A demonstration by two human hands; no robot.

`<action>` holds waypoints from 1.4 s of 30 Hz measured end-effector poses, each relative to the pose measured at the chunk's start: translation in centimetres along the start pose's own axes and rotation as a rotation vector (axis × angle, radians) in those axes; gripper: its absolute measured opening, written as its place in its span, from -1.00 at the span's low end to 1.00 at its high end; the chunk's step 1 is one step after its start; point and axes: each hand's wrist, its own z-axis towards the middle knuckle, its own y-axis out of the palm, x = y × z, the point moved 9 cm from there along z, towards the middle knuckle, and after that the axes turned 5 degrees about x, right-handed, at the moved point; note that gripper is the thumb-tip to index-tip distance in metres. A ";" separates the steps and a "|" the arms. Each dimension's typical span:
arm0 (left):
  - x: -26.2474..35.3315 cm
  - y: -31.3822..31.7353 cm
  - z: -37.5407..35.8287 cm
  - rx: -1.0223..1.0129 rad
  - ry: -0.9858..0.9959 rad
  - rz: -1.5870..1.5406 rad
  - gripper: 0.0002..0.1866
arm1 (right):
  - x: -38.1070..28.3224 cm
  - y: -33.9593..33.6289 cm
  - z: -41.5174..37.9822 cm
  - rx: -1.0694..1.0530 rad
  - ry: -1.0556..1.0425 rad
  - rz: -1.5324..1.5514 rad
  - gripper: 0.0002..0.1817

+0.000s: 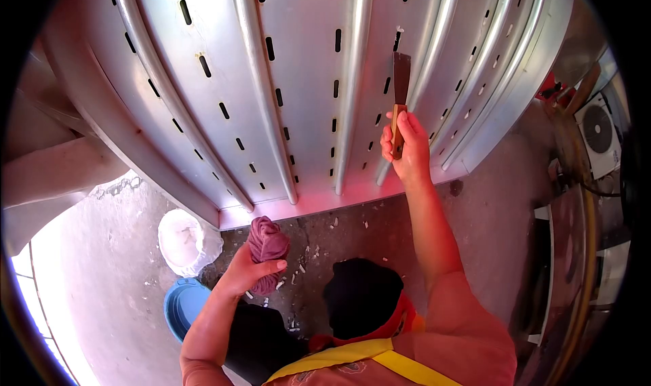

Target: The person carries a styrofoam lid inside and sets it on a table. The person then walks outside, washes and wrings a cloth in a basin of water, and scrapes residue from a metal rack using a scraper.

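Note:
My right hand [409, 142] is wrapped round the wooden handle of a scraper [401, 77]. Its flat, dark blade points up along a large metal panel [308, 101] with rows of slots and raised ribs. Just above the blade tip, a slot [397, 40] has white bits at its upper end. Low on the left, my left hand [251, 269] grips a bunched mauve cloth [267, 247], held below the panel's bottom edge and apart from the metal.
A blue basin [185, 307] and a white plastic-covered container [188, 242] stand on the concrete floor [102, 264] at left. White scraps [302, 269] are strewn below the panel. At far right is a fan unit [599, 130].

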 end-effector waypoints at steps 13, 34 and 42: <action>-0.1 0.2 0.3 -0.020 0.022 0.025 -0.52 | 0.3 0.2 0.1 -0.019 -0.082 -0.045 -0.64; -1.4 -0.4 0.8 0.007 -0.083 0.011 -0.47 | 14.1 -10.4 -3.6 0.115 0.001 -0.149 -0.71; -1.4 -0.2 0.7 0.004 -0.097 0.030 -0.48 | 14.0 -9.4 -3.8 0.137 0.037 -0.117 -0.73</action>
